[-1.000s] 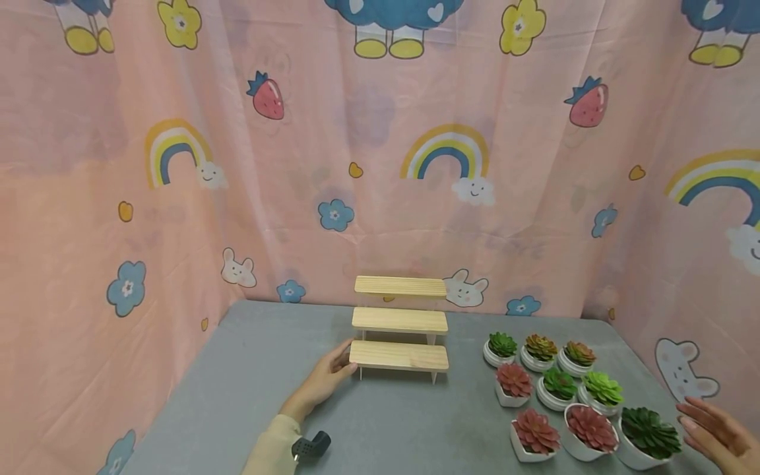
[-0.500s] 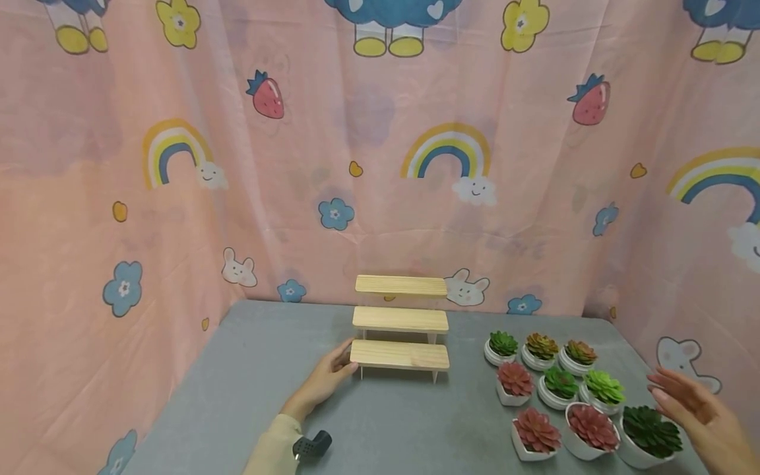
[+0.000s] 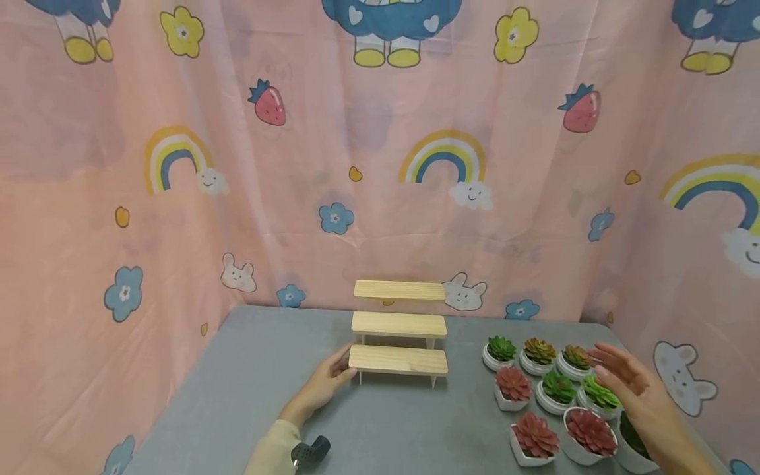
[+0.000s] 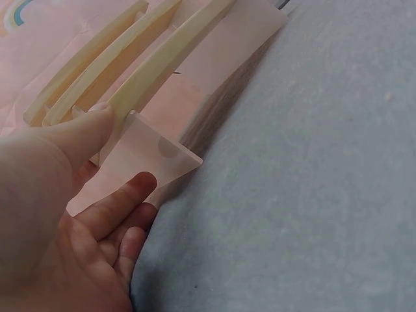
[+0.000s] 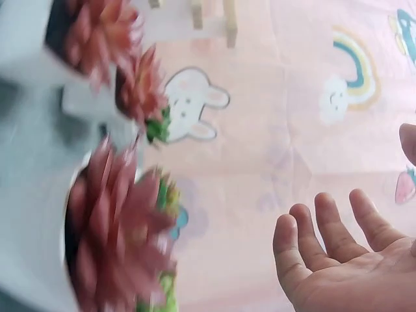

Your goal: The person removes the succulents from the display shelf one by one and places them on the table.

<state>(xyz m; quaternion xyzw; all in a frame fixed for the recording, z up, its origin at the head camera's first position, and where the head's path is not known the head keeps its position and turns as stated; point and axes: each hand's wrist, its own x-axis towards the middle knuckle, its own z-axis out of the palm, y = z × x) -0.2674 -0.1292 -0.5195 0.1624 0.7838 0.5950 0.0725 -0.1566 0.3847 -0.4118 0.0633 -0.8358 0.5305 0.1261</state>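
Note:
A three-tier display stand (image 3: 398, 359) with pale wooden planks and clear supports stands at the back middle of the grey table. My left hand (image 3: 320, 385) holds its left end at the lowest tier. In the left wrist view, the thumb is on the plank's end and the fingers (image 4: 140, 185) lie against the clear side panel. Above the right side of the potted succulents hangs my right hand (image 3: 641, 396), fingers loosely extended and holding nothing. It is nearest an orange-green succulent (image 3: 576, 357) and a bright green succulent (image 3: 598, 394), and partly covers a dark green succulent (image 3: 632, 439).
Several succulents in white pots sit in rows on the table's right, including a red succulent (image 3: 536, 435) in front and a green succulent (image 3: 501, 348) at the back. A pink printed curtain (image 3: 392, 231) surrounds the grey table (image 3: 261, 356).
My right hand has moved left and forward from the right edge to over the succulents. The left hand stays on the stand, which has not moved. The head view has tilted slightly.

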